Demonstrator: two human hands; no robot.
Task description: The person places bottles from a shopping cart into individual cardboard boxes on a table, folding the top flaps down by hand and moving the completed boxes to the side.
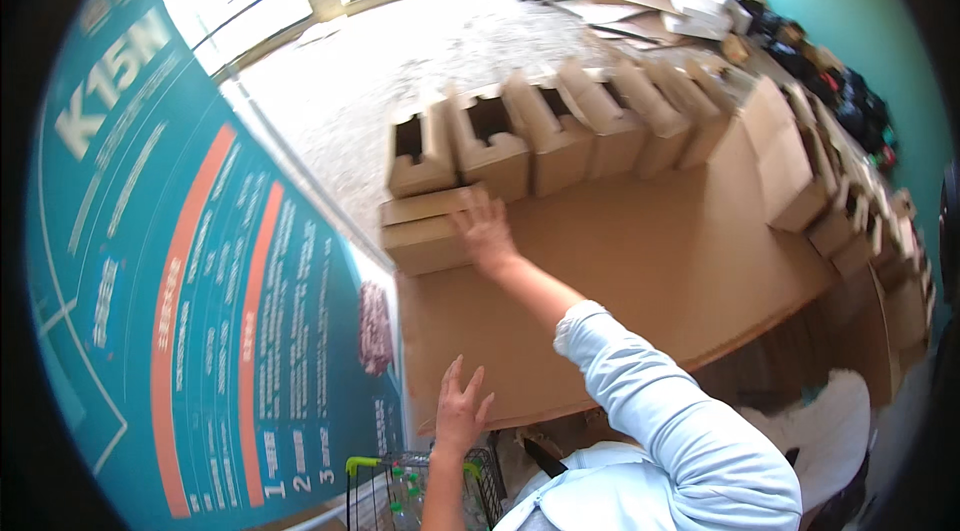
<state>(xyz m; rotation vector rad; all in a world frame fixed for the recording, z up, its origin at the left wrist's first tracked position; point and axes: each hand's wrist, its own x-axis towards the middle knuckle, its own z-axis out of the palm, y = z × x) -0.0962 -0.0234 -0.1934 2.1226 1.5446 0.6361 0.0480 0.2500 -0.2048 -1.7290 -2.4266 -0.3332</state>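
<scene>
My right hand point(485, 233) reaches over the cardboard-covered table point(620, 271). Its fingers are spread and lie against the right end of a closed brown cardboard box point(425, 243), which rests on its side at the table's left edge. Behind that box, open-topped cardboard boxes point(495, 146) stand upright in a row along the far edge. Lower down, my left hand point(461, 413) hovers by the near left edge of the table, fingers apart and nothing in it.
A large teal printed panel point(200, 301) stands close on the left. More open boxes point(795, 161) line the right side. Below my left hand is a wire basket point(490, 491) with bottles. A white chair point(835, 431) sits near right; flattened cardboard point(650, 11) is piled behind.
</scene>
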